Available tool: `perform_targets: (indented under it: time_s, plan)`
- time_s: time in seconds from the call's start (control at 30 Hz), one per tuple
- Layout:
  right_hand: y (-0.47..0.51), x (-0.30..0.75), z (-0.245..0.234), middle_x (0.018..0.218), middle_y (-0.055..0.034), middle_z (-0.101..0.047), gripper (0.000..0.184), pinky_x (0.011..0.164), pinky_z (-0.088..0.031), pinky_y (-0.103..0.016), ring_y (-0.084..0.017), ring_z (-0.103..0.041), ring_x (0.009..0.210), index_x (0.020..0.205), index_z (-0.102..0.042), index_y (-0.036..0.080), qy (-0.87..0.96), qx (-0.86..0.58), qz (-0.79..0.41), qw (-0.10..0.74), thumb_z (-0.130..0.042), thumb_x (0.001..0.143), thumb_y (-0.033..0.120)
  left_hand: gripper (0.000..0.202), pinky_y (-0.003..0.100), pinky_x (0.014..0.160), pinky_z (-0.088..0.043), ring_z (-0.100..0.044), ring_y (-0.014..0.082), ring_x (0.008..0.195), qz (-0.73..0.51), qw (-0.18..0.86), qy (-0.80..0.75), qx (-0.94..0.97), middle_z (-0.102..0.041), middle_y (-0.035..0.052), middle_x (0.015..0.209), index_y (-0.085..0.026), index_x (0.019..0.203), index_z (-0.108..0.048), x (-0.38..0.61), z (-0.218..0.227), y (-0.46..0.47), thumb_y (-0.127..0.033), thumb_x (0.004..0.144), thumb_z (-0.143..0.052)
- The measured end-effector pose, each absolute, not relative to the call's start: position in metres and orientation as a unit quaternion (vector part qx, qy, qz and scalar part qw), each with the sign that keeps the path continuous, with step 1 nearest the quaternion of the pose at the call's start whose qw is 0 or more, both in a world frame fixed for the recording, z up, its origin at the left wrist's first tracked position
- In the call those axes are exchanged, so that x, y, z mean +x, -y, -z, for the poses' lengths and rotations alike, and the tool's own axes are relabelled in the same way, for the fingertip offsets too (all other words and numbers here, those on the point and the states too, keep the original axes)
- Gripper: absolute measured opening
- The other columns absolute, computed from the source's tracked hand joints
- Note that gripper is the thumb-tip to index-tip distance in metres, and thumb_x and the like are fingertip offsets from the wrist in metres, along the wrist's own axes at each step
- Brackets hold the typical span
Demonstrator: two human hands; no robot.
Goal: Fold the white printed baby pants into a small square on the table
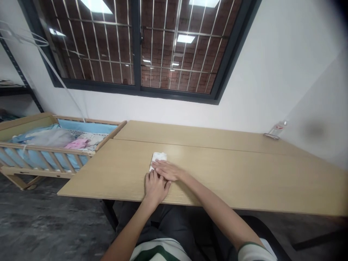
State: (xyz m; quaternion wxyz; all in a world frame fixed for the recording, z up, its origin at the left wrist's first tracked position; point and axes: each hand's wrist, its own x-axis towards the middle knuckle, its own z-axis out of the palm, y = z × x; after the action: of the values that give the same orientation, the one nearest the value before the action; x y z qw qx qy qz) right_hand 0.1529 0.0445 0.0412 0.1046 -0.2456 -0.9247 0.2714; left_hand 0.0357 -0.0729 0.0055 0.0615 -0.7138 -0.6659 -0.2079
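Observation:
A small folded white cloth (158, 157) lies on the wooden table (244, 174) near its front edge. My right hand (168, 170) rests flat on the cloth's near end, fingers stretched out to the left. Just below it, my left hand (154, 187) lies palm down on the table, its fingertips touching the cloth's near edge and partly tucked under my right hand. Most of the cloth's near part is hidden by my hands.
A wooden baby crib (54, 145) with blue lining and pink and white fabric stands against the table's left end. A small plastic bottle (276, 129) lies at the far right by the wall. A barred window (141, 47) is above.

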Motion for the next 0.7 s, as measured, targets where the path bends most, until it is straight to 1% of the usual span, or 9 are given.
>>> perform_targets:
  time_s: [0.07, 0.17, 0.23, 0.43, 0.5, 0.57, 0.63, 0.67, 0.7]
  plan:
    - [-0.060, 0.159, -0.037, 0.163, 0.0020, -0.033, 0.058, 0.127, -0.009, -0.041, -0.022, -0.022, 0.154, 0.153, -0.044, 0.031, 0.922, -0.268, -0.262, 0.098, -0.033, 0.104, 0.060, 0.062, 0.055, 0.110, -0.032, -0.048, 0.0395, 0.130, 0.206, 0.064, 0.663, -0.717, -0.056, 0.0255, 0.139, -0.012, 0.141, -0.057, 0.033, -0.007, 0.072, -0.054, 0.098, -0.043]
    - [-0.086, 0.165, -0.033, 0.167, 0.0007, -0.023, 0.063, 0.127, -0.005, -0.041, -0.022, -0.015, 0.156, 0.157, -0.034, 0.029, 0.925, -0.291, -0.230, 0.085, -0.026, 0.104, 0.062, 0.062, 0.054, 0.108, -0.034, -0.051, 0.0379, 0.125, 0.205, 0.068, 0.662, -0.717, -0.054, 0.0227, 0.142, -0.018, 0.146, -0.052, 0.030, -0.009, 0.071, -0.055, 0.097, -0.044]
    - [-0.101, 0.167, -0.029, 0.168, -0.0005, -0.019, 0.067, 0.128, -0.003, -0.041, -0.023, -0.011, 0.157, 0.159, -0.029, 0.027, 0.924, -0.307, -0.211, 0.083, -0.024, 0.104, 0.063, 0.063, 0.053, 0.106, -0.035, -0.052, 0.0374, 0.122, 0.202, 0.071, 0.663, -0.717, -0.054, 0.0219, 0.141, -0.020, 0.148, -0.050, 0.028, -0.010, 0.070, -0.056, 0.097, -0.044]
    - [-0.123, 0.166, -0.010, 0.168, -0.0014, -0.018, 0.072, 0.128, -0.003, -0.039, -0.023, -0.011, 0.157, 0.160, -0.029, 0.024, 0.915, -0.320, -0.209, 0.127, -0.022, 0.102, 0.066, 0.063, 0.052, 0.104, -0.037, -0.052, 0.0370, 0.122, 0.202, 0.066, 0.667, -0.714, -0.052, 0.0216, 0.143, -0.021, 0.149, -0.048, 0.030, -0.009, 0.071, -0.055, 0.097, -0.045]
    - [-0.123, 0.165, -0.003, 0.168, -0.0022, -0.018, 0.074, 0.128, -0.003, -0.040, -0.023, -0.011, 0.157, 0.161, -0.028, 0.023, 0.903, -0.335, -0.222, 0.154, -0.023, 0.101, 0.067, 0.062, 0.051, 0.103, -0.038, -0.052, 0.0369, 0.123, 0.204, 0.058, 0.667, -0.714, -0.052, 0.0215, 0.144, -0.021, 0.149, -0.048, 0.030, -0.009, 0.070, -0.055, 0.097, -0.045]
    - [-0.123, 0.166, 0.001, 0.169, -0.0042, -0.016, 0.077, 0.128, -0.006, -0.042, -0.024, -0.012, 0.157, 0.162, -0.023, 0.021, 0.872, -0.373, -0.244, 0.203, -0.024, 0.100, 0.067, 0.060, 0.049, 0.103, -0.039, -0.052, 0.0355, 0.123, 0.212, 0.039, 0.667, -0.713, -0.054, 0.0195, 0.142, -0.022, 0.147, -0.049, 0.026, -0.010, 0.068, -0.054, 0.097, -0.046]
    - [-0.122, 0.168, 0.003, 0.169, -0.0060, -0.015, 0.079, 0.127, -0.010, -0.043, -0.024, -0.015, 0.156, 0.163, -0.016, 0.020, 0.823, -0.414, -0.276, 0.274, -0.026, 0.100, 0.067, 0.054, 0.044, 0.103, -0.040, -0.055, 0.0312, 0.122, 0.231, 0.000, 0.681, -0.695, -0.058, 0.0152, 0.137, -0.024, 0.143, -0.052, 0.016, -0.013, 0.063, -0.053, 0.097, -0.047]
    - [-0.122, 0.169, 0.003, 0.169, -0.0066, -0.016, 0.079, 0.127, -0.012, -0.044, -0.024, -0.016, 0.156, 0.163, -0.015, 0.020, 0.798, -0.429, -0.291, 0.309, -0.028, 0.100, 0.066, 0.051, 0.041, 0.103, -0.040, -0.056, 0.0289, 0.122, 0.240, -0.021, 0.694, -0.678, -0.061, 0.0136, 0.134, -0.024, 0.139, -0.054, 0.009, -0.015, 0.058, -0.053, 0.098, -0.046]
    - [-0.122, 0.170, 0.003, 0.169, -0.0073, -0.018, 0.078, 0.126, -0.014, -0.045, -0.024, -0.019, 0.155, 0.163, -0.017, 0.020, 0.776, -0.438, -0.302, 0.337, -0.030, 0.100, 0.064, 0.049, 0.039, 0.102, -0.041, -0.057, 0.0274, 0.121, 0.246, -0.037, 0.710, -0.659, -0.062, 0.0132, 0.131, -0.022, 0.136, -0.056, 0.000, -0.018, 0.053, -0.052, 0.099, -0.044]
